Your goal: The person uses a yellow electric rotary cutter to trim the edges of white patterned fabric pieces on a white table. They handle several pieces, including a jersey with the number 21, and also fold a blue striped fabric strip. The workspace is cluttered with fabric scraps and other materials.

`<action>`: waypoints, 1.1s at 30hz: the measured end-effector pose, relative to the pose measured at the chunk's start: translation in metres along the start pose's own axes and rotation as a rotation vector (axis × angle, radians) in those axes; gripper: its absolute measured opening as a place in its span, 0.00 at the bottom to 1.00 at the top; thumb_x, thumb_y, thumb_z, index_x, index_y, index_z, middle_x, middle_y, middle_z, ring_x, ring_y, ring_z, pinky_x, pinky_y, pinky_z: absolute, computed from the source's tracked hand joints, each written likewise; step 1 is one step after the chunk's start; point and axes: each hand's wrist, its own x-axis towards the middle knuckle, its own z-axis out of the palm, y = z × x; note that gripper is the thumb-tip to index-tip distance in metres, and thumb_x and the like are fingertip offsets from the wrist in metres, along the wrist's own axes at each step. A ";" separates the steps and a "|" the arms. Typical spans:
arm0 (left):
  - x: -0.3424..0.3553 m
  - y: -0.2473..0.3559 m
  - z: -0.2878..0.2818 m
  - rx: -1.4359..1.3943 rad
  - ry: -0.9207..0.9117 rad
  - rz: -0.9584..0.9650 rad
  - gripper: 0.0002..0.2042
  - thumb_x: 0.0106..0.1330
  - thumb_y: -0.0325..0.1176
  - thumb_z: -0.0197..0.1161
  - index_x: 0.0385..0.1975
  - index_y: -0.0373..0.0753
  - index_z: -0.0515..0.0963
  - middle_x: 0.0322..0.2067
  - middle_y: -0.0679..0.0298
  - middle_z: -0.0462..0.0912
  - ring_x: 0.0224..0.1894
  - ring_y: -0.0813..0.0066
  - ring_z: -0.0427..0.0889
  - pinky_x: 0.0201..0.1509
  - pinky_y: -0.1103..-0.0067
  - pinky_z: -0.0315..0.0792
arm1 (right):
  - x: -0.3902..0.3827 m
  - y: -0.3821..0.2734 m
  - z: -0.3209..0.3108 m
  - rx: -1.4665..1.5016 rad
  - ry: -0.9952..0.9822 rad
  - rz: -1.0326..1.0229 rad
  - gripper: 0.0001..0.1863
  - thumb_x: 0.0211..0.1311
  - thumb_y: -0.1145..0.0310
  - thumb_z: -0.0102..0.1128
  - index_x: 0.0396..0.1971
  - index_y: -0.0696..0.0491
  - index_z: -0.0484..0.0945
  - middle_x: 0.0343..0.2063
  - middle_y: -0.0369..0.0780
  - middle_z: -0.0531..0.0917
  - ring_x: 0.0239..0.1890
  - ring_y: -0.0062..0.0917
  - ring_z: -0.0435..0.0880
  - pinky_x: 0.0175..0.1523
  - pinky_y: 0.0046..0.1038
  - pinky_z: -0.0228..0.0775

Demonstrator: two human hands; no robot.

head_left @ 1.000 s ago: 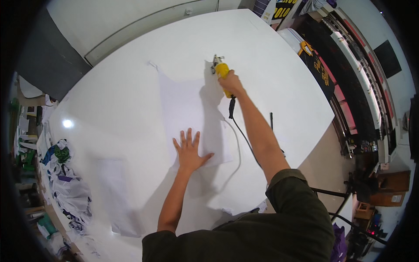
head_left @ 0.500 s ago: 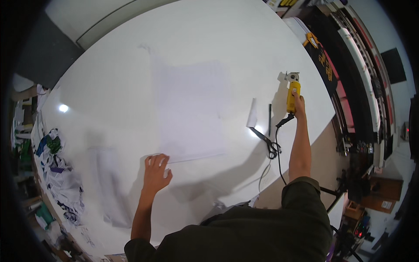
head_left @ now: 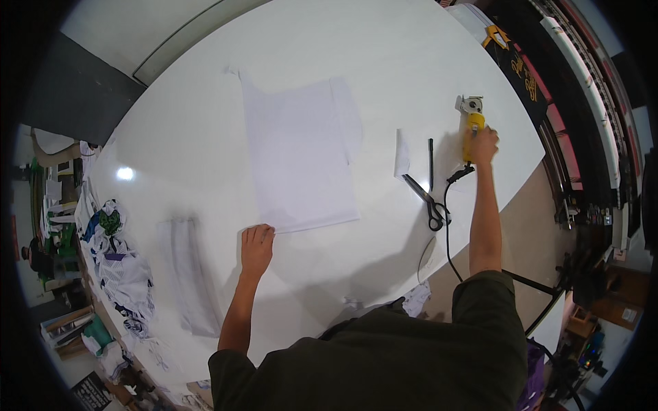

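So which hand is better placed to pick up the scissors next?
Probably the right hand: it rests on the yellow cutter just beside the scissors. The left hand lies flat at the fabric corner, farther away.

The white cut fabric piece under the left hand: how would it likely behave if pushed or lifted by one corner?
The white fabric piece lies flat and thin on the white table, so it is probably floppy and light, and would likely drape if lifted. The left hand touches its lower corner; a push there would probably bunch or wrinkle it. The table looks smooth, so it may slide.
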 end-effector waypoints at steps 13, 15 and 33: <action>-0.041 0.008 0.000 -0.017 -0.006 0.066 0.11 0.62 0.25 0.60 0.43 0.38 0.82 0.45 0.63 0.80 0.50 0.64 0.78 0.59 0.63 0.67 | -0.319 -0.146 -0.081 0.413 -0.275 -1.498 0.09 0.65 0.69 0.59 0.43 0.55 0.76 0.44 0.41 0.79 0.51 0.34 0.78 0.61 0.47 0.61; -0.064 0.017 -0.005 -0.034 -0.034 0.049 0.10 0.62 0.25 0.59 0.42 0.39 0.82 0.44 0.63 0.80 0.50 0.64 0.78 0.59 0.64 0.67 | -0.328 -0.139 -0.095 0.375 -0.264 -1.538 0.05 0.64 0.72 0.57 0.39 0.54 0.75 0.41 0.41 0.79 0.49 0.33 0.78 0.60 0.49 0.61; -0.054 0.001 -0.096 -0.613 -0.320 -0.220 0.09 0.73 0.31 0.58 0.41 0.35 0.83 0.39 0.55 0.84 0.43 0.53 0.81 0.52 0.64 0.71 | -0.283 -0.161 -0.139 0.693 -1.164 -1.183 0.07 0.68 0.67 0.61 0.38 0.55 0.80 0.37 0.42 0.86 0.42 0.36 0.87 0.50 0.38 0.77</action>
